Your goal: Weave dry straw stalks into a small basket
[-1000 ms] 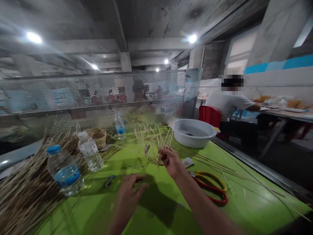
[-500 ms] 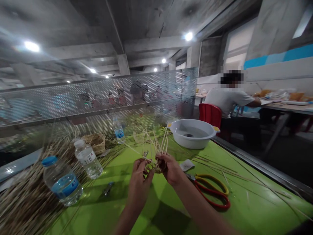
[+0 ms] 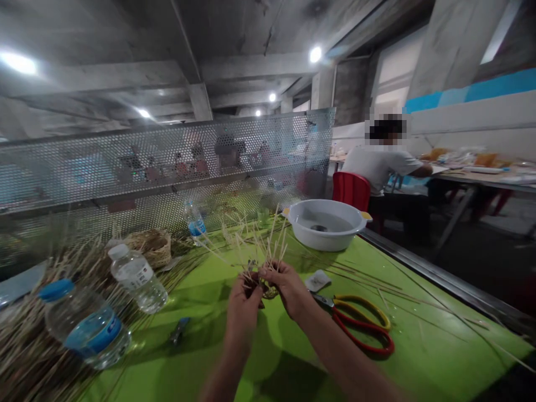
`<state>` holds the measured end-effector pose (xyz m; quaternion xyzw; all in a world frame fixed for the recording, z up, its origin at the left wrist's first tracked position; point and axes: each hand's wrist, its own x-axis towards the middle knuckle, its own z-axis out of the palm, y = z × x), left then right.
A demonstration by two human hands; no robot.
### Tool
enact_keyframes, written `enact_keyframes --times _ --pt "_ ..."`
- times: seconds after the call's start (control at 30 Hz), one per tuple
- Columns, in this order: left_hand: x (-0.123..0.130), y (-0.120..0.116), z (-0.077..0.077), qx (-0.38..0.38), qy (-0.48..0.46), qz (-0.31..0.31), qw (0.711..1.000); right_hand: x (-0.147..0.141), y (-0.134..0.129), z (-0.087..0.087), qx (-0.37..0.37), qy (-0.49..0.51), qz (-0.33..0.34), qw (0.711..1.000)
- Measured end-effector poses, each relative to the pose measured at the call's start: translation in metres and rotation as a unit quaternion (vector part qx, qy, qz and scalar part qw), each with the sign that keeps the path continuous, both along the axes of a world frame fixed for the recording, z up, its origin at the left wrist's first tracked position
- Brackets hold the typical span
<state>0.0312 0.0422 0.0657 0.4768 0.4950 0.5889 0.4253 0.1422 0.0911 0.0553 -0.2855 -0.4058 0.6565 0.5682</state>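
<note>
Workpiece: small pale woven straw piece (image 3: 271, 292), held between my hands over the table, its long loose strands fanning up and away from me.
Left hand: my left hand (image 3: 244, 304) pinches the left side of the piece between thumb and fingers.
Right hand: my right hand (image 3: 292, 289) pinches the right side, thumb near the base of the strands; the two hands are close together, and I cannot tell whether their fingertips touch.
Work surface: glossy lime-green table (image 3: 435, 349).
Clips: one silvery metal clip (image 3: 252, 264) shows just behind the piece, partly hidden; one dark clip with a blue part (image 3: 180, 330) lies left of my left hand.
Cutting tool: scissors with red and yellow looped handles (image 3: 335, 305), lying right of my right forearm.
Packet: small crumpled white packet (image 3: 317, 280), just beyond the scissors' blades.
Basin: round pale-grey plastic basin with yellow grips (image 3: 324, 242), at the far right edge.
Left-side stock: heap of dry brown straw (image 3: 25, 346), beside clear blue-capped plastic bottle (image 3: 94, 335) and clear white-capped plastic bottle (image 3: 140, 282).
</note>
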Motion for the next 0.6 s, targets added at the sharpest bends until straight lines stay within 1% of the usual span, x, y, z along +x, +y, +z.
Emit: enact_keyframes --times 0.1,0.23,0.33,0.5,0.6 --pt "-0.002 -0.002 0.001 -0.002 -0.032 -0.012 0.999 -0.001 -0.002 0.001 0.002 -0.011 0.017 1.0" --pt "-0.006 -0.003 0.001 -0.028 -0.04 0.015 0.999 -0.003 -0.006 0.002 0.01 -0.038 0.039 0.998" --pt "-0.008 -0.001 0.0 -0.024 -0.046 0.015 0.999 -0.005 -0.01 0.004 0.02 -0.069 0.064 0.995" --pt "-0.012 0.002 -0.004 -0.005 -0.054 0.029 0.998 0.0 -0.01 0.009 0.041 -0.101 0.081 0.991" --pt "-0.016 0.003 -0.008 -0.007 -0.04 0.035 0.999 0.006 -0.007 0.013 0.075 -0.119 0.066 0.988"
